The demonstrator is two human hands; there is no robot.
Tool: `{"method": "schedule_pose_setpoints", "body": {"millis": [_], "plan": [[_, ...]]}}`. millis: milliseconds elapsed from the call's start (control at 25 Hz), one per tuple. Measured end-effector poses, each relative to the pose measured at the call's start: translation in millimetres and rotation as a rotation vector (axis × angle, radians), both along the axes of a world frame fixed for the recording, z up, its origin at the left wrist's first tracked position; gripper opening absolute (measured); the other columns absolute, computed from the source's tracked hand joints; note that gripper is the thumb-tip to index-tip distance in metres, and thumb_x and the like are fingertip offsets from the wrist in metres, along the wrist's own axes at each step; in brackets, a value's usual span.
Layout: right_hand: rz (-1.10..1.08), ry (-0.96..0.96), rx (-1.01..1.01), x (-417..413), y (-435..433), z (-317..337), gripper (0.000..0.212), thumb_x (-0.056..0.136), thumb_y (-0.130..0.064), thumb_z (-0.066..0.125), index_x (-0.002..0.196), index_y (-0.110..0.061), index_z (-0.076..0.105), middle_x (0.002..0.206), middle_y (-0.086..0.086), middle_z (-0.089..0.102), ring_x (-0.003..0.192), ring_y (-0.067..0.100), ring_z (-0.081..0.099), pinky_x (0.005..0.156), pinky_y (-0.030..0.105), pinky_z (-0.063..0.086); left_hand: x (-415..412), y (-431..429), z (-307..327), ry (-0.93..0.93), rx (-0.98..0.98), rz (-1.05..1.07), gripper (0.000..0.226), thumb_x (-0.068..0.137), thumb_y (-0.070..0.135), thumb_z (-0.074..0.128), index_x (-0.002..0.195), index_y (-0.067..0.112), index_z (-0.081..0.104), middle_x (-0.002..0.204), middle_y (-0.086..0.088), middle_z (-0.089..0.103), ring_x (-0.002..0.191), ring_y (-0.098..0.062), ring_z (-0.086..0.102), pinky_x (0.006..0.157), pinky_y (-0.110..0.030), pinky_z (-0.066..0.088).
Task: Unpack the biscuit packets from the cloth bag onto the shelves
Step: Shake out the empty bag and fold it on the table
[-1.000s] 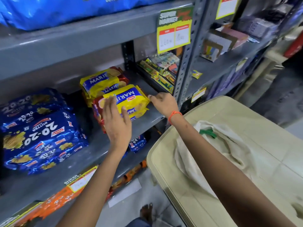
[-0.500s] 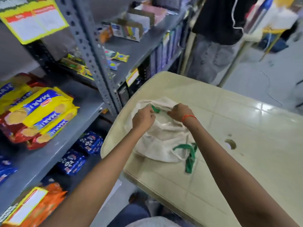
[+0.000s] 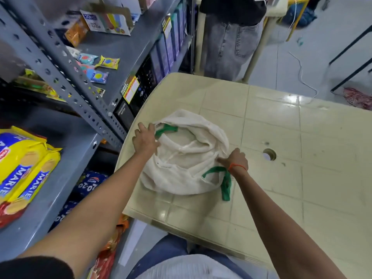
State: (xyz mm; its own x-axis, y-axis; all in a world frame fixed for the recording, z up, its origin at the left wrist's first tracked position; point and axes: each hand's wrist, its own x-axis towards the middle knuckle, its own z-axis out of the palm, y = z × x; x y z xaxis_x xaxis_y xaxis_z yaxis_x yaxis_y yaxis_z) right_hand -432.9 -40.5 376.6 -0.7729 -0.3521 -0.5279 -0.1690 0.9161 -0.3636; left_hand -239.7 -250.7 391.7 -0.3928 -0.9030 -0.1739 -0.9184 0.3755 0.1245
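Item: cloth bag [image 3: 187,158], off-white, lying slumped on the cream tiled table [image 3: 281,127] near its left edge, mouth facing up and gaping. Only folds of cloth show inside; contents cannot be made out.

Handles: far green handle [image 3: 167,129] lies at the upper left of the mouth. Near green handle [image 3: 223,178] droops over the bag's right side onto the table.

Left hand [image 3: 145,140]: at the left rim of the mouth, just beside the far green handle, fingers curled over the cloth edge and gripping it.

Right hand [image 3: 235,160]: at the opposite, right rim, fingers bunched and pinching a fold of the cloth (an orange thread [image 3: 237,167] circles the wrist, touching the near green handle). The bag's mouth lies between the two hands.

Stock on shelving: Marie biscuit packets [image 3: 26,164], yellow and blue, stacked on the grey shelf [image 3: 66,170] to the left, well apart from the bag. Blue 20-20 packets [image 3: 90,182] on the level below.

Other: round hole [image 3: 269,154] in the table, right of the bag. Small sachets [image 3: 106,62] on the further shelf. Yellow price label [image 3: 129,89] on that shelf's edge. A person [image 3: 231,43] in grey jeans stands beyond the table.
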Motion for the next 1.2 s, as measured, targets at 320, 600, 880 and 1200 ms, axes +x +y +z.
{"method": "schedule_pose_setpoints", "body": {"millis": [320,600,880,1200], "plan": [[0.138,0.278,-0.016,6.6,-13.9,7.7,0.063,0.079,-0.045,0.063,0.125,-0.005,0.044,0.128,0.019,0.044,0.12,0.038,0.042,0.09,0.045,0.046,35.0,18.5,4.2,0.266,-0.112,-0.129,0.035,0.085,0.024,0.064,0.119,0.018,0.061,0.122,-0.006,0.058,0.113,-0.029,0.049,0.089,-0.04,0.042],[0.403,0.374,-0.162,0.1,-87.6,23.3,0.062,0.084,-0.029,0.064,0.138,-0.012,0.038,0.141,0.016,0.042,0.128,0.036,0.039,0.098,0.044,0.044,42.1,56.1,4.0,0.056,0.616,-0.418,0.054,0.075,0.045,0.074,0.123,0.025,0.061,0.119,-0.001,0.067,0.112,-0.018,0.061,0.094,-0.031,0.048],[0.38,0.337,-0.255,-3.8,-110.0,36.2,0.029,0.091,-0.029,0.052,0.107,-0.007,0.063,0.112,0.019,0.065,0.107,0.036,0.058,0.085,0.038,0.046,65.2,46.0,52.4,-0.12,0.46,-0.379,0.033,0.078,0.041,0.07,0.105,0.023,0.069,0.103,-0.004,0.068,0.101,-0.025,0.061,0.073,-0.029,0.037],[0.245,0.191,-0.357,-52.9,-110.8,127.7,0.028,0.088,-0.024,0.059,0.106,-0.003,0.06,0.119,0.024,0.063,0.11,0.038,0.058,0.079,0.035,0.043,113.5,3.5,159.9,0.099,0.139,-0.063,0.018,0.078,0.035,0.065,0.063,0.027,0.062,0.069,-0.005,0.058,0.076,-0.029,0.059,0.063,-0.03,0.041]]}}
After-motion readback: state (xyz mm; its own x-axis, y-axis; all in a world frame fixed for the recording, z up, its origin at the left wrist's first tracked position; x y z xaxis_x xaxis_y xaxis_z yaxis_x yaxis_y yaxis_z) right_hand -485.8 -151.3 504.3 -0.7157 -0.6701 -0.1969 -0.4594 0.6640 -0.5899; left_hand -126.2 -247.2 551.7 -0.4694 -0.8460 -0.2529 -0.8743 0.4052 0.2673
